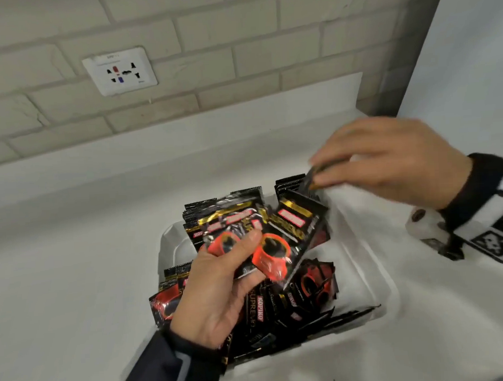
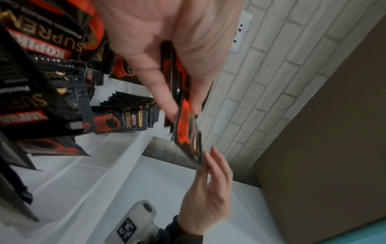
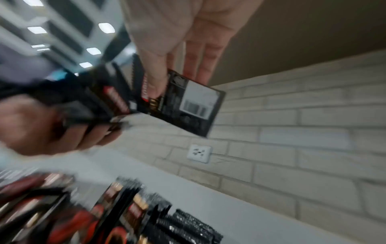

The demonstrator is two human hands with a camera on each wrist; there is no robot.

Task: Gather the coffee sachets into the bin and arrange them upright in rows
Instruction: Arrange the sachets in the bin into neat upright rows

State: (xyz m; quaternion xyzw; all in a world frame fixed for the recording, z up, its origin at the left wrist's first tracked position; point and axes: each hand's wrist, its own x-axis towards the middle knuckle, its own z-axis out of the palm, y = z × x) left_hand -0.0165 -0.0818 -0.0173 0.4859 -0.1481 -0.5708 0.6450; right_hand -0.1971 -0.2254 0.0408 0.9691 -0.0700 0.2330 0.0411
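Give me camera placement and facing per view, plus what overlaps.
Head: on the person's head, looking forward and down at the white bin on the counter; left hand gripping a fan of sachets, right hand pinching one sachet.
Left wrist: along the left palm toward the brick wall; right hand below.
Right wrist: along the right hand at the pinched sachet; left hand blurred.
Shared: wall socket shows in all three views.

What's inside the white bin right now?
The white bin holds coffee sachets: upright rows at the far wall, loose ones piled nearer. The left hand with its fanned bunch covers the middle; the floor there is hidden.
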